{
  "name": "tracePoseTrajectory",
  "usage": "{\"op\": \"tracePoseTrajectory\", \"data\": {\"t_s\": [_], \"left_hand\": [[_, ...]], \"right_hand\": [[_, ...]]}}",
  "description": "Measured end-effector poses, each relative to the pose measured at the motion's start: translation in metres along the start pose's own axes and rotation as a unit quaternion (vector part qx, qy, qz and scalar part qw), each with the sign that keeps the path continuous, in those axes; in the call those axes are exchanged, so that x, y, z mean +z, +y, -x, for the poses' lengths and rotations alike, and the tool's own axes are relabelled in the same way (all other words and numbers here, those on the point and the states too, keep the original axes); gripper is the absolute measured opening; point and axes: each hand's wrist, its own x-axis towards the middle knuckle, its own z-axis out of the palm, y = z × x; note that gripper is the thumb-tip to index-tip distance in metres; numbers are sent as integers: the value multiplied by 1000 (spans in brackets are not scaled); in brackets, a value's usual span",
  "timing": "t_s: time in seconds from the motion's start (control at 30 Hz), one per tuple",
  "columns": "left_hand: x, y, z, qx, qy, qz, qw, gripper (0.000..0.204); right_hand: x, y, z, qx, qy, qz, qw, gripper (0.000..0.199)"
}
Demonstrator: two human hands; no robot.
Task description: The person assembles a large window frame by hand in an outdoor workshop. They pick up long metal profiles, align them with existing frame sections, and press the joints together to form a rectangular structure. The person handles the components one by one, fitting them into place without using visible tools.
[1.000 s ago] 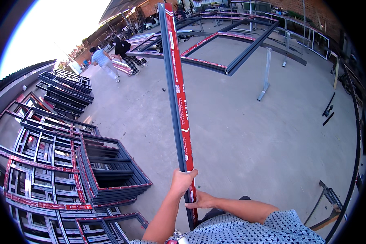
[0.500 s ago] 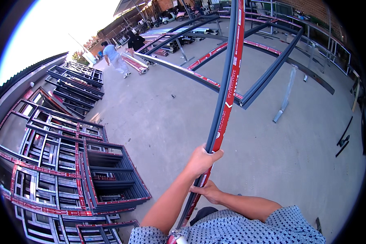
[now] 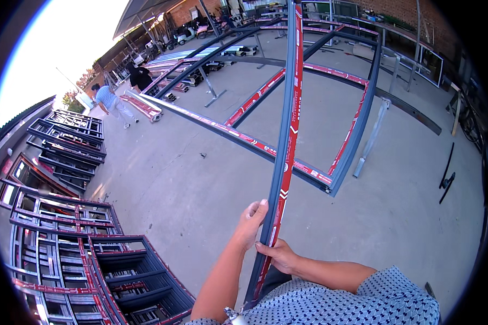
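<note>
I hold a long dark grey metal profile (image 3: 290, 135) with red protective tape along one face. It rises from near my body and runs far up and away across the middle of the view. My left hand (image 3: 250, 221) grips its left edge, higher up. My right hand (image 3: 276, 254) holds it just below, coming in from the right in a patterned sleeve. The profile's lower end is hidden behind my body.
A large grey and red frame (image 3: 358, 124) rests on metal trestles ahead on the concrete yard. Stacks of dark window frames (image 3: 65, 260) fill the left side. Two people (image 3: 111, 103) stand at the far left. Loose dark pieces (image 3: 447, 173) lie at the right.
The profile has swung from leaning left to leaning slightly right. The big frame on trestles is now closer and more central. Both hands keep their grip, the left sliding a little higher.
</note>
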Motion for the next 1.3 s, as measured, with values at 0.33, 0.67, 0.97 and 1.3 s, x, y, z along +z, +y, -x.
{"op": "tracePoseTrajectory", "data": {"t_s": [0.33,0.67,0.97,1.3], "left_hand": [[-184,-91,3,-248,-191,40,949,96],[-251,-62,-40,-162,58,-283,943,42],[-261,28,-208,-140,123,-318,930,26],[-260,207,-427,-174,-77,-268,944,13]], "right_hand": [[17,-173,-185,-63,87,-23,994,38],[-52,-359,-378,-197,215,-24,956,54],[-98,-400,-493,-164,152,86,971,59],[-172,-284,-365,-108,434,470,761,36]]}}
